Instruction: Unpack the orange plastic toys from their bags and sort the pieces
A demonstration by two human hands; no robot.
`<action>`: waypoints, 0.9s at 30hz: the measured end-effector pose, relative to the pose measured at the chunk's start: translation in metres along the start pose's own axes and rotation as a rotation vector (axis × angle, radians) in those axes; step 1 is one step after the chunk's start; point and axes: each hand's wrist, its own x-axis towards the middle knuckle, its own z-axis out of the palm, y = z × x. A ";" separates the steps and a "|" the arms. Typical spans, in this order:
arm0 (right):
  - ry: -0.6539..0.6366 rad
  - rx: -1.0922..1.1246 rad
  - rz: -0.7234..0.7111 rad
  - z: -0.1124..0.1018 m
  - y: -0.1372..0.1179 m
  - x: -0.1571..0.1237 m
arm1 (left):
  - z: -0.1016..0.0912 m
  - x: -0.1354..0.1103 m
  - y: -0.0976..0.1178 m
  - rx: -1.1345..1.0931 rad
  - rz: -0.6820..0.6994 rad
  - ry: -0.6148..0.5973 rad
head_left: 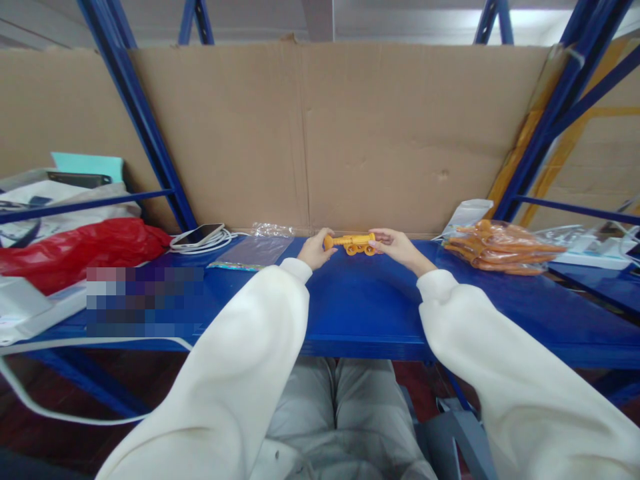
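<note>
Yellow wheeled toy at twelve o'clock, over a blue table: left hand pinching its nine-o'clock end, right hand holding its three-o'clock end. A light, level grip would likely keep it steady.

yellow wheeled toy between fingers
</note>
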 end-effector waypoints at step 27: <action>-0.086 -0.047 0.144 0.000 -0.016 -0.008 | 0.003 -0.002 0.013 0.123 0.047 0.032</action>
